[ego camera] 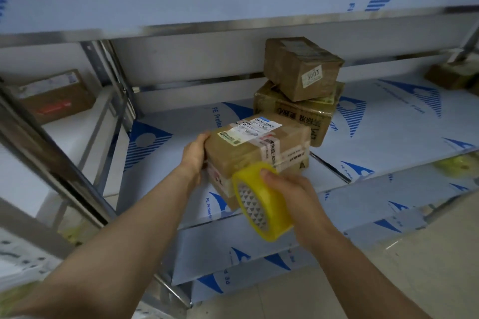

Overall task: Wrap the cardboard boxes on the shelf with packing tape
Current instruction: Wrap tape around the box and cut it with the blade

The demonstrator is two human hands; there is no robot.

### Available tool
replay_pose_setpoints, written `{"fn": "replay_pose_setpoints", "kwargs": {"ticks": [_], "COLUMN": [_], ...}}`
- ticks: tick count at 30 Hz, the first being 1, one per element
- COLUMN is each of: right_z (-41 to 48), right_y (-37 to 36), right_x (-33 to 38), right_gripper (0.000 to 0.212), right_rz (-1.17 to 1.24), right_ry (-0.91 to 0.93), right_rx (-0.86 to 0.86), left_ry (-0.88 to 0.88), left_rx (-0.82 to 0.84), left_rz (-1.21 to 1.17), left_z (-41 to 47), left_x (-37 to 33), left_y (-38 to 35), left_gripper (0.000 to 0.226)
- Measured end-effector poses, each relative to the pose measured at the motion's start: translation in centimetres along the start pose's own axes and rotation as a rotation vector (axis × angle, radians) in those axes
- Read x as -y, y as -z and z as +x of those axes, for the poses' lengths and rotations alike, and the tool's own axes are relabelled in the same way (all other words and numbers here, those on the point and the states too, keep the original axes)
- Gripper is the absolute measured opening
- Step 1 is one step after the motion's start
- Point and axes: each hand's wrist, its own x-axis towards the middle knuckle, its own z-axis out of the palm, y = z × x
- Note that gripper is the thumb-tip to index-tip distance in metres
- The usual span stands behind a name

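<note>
Cardboard box (241,155), long axis left-right, label (259,125) up

labelled brown box (259,153) on shelf edge, yellow tape roll (261,204)

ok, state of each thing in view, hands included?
left hand: grips front box at its left end
right hand: grips tape roll
front box: closed, labelled
tape roll: at front box's near face
top box: closed, askew on lower box
lower box: closed, on shelf
</note>
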Motion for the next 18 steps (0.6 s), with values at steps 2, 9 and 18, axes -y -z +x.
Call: {"fn": "replay_pose_setpoints", "kwargs": {"ticks": [2,9,18], "right_z": [-0.4,4.9,9.4], "right_y": [0.2,-3.5,-6.8], "right_x": [3.6,9.3,7.9], "right_gripper": [0.009,0.044,0.05], "right_rz": [-0.01,-0.123,-0.05], "right_ry": [0.054,0.159,0.097], "right_rx": [0.069,0.137,0.058], "left_ry": [0.142,0.111,-0.213], "left_rx": [0.036,0.066,-0.058], "left_rz": [0.037,-0.091,-0.105], "left_z": [-0.2,-1.7,-0.3], "left_x": [-0.8,-0.7,-0.9], "left_y": [0.0,-0.4,-1.4], "left_gripper": [0.032,0.033,0.036]}}
